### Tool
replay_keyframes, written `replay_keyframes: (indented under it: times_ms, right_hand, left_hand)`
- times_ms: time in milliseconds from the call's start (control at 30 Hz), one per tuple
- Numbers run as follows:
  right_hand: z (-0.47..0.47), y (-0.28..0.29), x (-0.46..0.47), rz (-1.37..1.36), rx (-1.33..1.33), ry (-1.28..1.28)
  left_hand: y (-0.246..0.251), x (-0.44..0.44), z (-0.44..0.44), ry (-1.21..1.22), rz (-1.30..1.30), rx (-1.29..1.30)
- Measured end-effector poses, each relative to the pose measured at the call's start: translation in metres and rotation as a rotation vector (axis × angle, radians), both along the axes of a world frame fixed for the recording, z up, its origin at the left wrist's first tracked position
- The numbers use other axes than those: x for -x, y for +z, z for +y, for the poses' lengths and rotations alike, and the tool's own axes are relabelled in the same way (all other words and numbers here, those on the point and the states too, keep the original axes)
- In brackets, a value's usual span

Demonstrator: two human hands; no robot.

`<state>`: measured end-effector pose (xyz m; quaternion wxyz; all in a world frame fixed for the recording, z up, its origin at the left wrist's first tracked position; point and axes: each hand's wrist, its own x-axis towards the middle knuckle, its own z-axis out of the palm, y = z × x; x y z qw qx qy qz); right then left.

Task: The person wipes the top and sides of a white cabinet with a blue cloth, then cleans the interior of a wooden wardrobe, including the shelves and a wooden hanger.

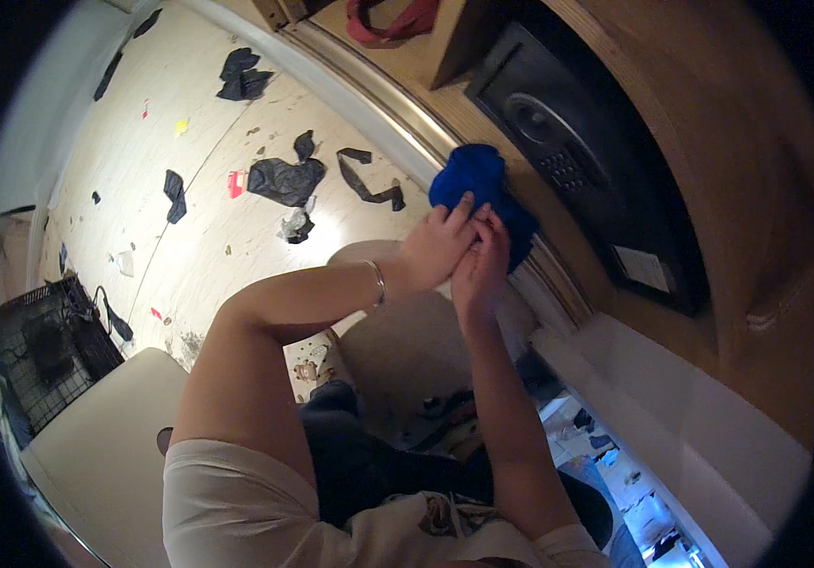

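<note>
A bunched blue cloth (pixel 474 167) lies across the edge of the cabinet's metal door track. My left hand (pixel 437 245), with a thin bracelet at the wrist, grips its near side with the fingers spread over the fabric. Right beside it, my right hand (pixel 481 259) holds the same cloth, its fingers bent and touching those of the left. Part of the cloth is hidden behind both hands. Just beyond it, inside the wooden cabinet, stands a black safe (pixel 577 163) with a dial and a keypad.
A metal sliding-door track (pixel 393 106) edges the cabinet, where a red strap (pixel 386 28) lies on a shelf. Torn black plastic (pixel 286 177) and scraps litter the pale floor. A black wire crate (pixel 52 348) stands at left, near a light panel (pixel 109 440).
</note>
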<state>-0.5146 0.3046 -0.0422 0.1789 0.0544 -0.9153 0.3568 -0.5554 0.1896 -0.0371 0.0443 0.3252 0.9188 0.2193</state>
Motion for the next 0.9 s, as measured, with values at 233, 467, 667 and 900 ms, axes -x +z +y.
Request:
replay_keyframes:
  times_ms: [233,467,667,900]
  right_hand:
    - [0.007,0.013,-0.008,-0.285,-0.369,-0.002]
    - [0.021,0.0,-0.033,-0.241,-0.314,-0.198]
    - [0.059,-0.015,-0.092,-0.227,-0.334,-0.474]
    - [0.07,-0.038,-0.128,-0.244,-0.189,-0.733]
  left_hand:
    - [0.015,0.064,-0.038,-0.182,0.347,0.106]
    - [0.004,0.051,0.003,-0.385,0.317,0.132]
    - [-0.005,0.009,0.073,-0.556,0.416,0.083]
    - [-0.012,-0.046,0.142,-0.535,0.484,0.07]
